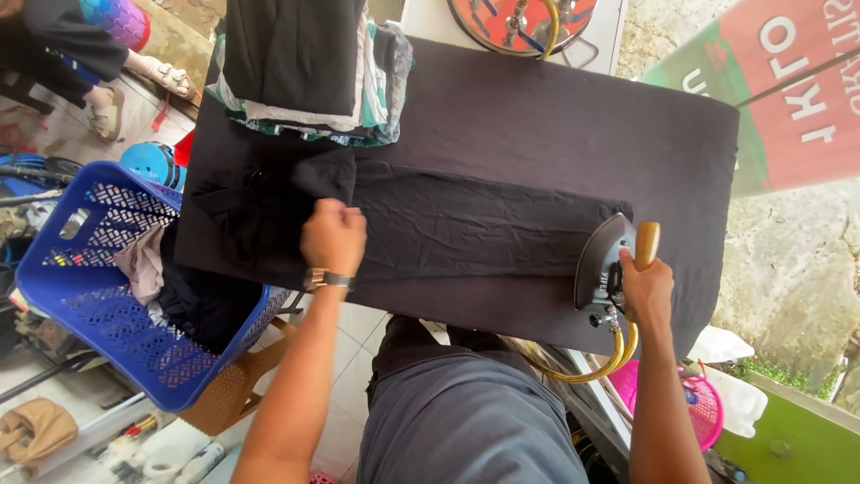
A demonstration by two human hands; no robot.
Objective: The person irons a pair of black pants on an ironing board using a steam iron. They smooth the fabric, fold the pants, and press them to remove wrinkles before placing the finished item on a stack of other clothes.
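Ironing step in hand: a black garment point(466, 224) lies flat along the middle of the board point(555, 108), folded into a long strip. Left hand point(333, 235) is clenched on the garment's left end, knuckles up, pinching or pressing a fold of cloth there; which of the two I can't tell, the fingers are curled under. Right hand point(647, 289) is wrapped around the iron point(607, 264) by its wooden handle; the iron sits at the garment's right end, tipped up on edge so its dark soleplate faces the left hand, so it looks lifted or parked, not pressing. A yellow hose point(598, 366) runs from the iron's near end down below the board's near edge. A pile point(309, 67) of folded clothes sits on the board's far-left corner, well apart from the iron. A blue basket point(107, 278) with more cloth in it stands just beside the board's left end, partly under the garment's overhanging part. My read: mid-garment, between strokes, left side being arranged. Next move calls for the left hand to keep the cloth taut and flat, the soleplate laid down level, and the hose kept off the cloth.
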